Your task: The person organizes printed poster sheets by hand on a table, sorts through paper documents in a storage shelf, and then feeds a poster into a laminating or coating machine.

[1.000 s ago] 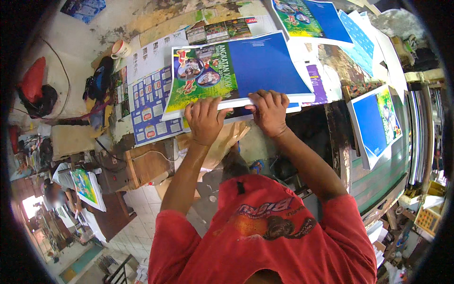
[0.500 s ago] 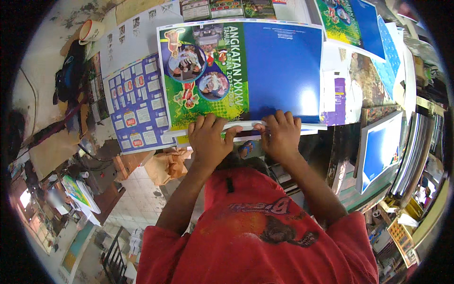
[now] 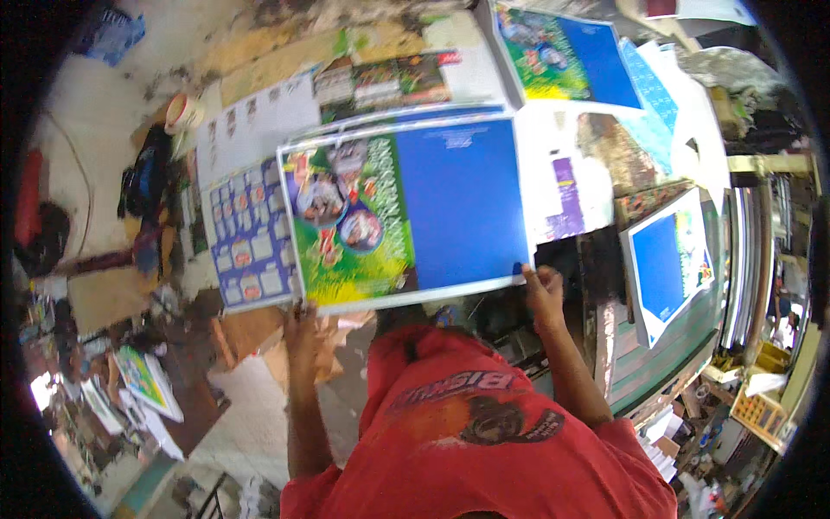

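A large printed sheet (image 3: pixel 462 208), half green with round photos and half plain blue, lies tilted slightly in front of me. More sheet edges show behind its far side, so it lies over others. My left hand (image 3: pixel 303 333) grips the near left corner; it is a little blurred, with the fingers mostly under the edge. At the near right corner my right hand (image 3: pixel 545 294) pinches the sheet, thumb on top. How many sheets are between the fingers cannot be told.
A like stack of prints (image 3: pixel 596 65) lies at the back right, and another (image 3: pixel 670 264) sits on a green slatted surface at the right. A purple label sheet (image 3: pixel 251 242) is at the left. A cup (image 3: pixel 183 112) stands at the far left.
Both hands have moved apart from the middle of the near edge to its two corners. The top sheet has shifted toward me and left, tilting, and the view has swung.
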Demonstrator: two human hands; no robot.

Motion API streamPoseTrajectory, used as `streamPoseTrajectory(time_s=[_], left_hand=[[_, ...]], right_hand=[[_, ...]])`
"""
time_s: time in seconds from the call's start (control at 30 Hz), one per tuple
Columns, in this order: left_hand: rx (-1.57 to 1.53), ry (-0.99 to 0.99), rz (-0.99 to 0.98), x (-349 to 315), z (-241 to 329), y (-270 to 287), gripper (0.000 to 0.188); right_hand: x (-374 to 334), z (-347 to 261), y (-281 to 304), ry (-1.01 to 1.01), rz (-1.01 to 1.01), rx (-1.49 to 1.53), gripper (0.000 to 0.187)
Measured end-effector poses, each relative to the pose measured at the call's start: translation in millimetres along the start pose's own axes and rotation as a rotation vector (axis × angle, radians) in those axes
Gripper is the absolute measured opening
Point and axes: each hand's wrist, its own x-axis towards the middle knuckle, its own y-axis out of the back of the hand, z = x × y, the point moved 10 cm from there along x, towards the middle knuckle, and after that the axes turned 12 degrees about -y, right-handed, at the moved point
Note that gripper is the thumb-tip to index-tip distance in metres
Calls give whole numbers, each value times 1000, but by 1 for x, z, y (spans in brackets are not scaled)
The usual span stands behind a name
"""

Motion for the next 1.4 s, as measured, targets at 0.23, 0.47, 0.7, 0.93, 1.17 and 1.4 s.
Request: streamPoseTrajectory(time_s=[0.23, 0.47, 0.7, 0.93, 1.17, 1.4], left_hand=[[-114, -20, -373, 0, 65, -14, 36], [-128, -352, -464, -11, 196, -196, 46], [-41, -379, -641, 47, 206, -483, 32], [554, -712, -278, 230, 173, -549, 74], [180, -393, -295, 314, 238, -667, 78], [-67, -85, -477, 330, 204, -673, 55]], right_hand=[[7, -87, 4, -110, -427, 132, 30], [94, -244, 133, 284, -338, 396, 53], [311, -333, 245, 413, -320, 426, 47], [547, -347, 213, 448, -1, -551, 60], [664, -419, 70, 212, -261, -401, 77], [629, -417, 49, 26, -645, -249, 73]])
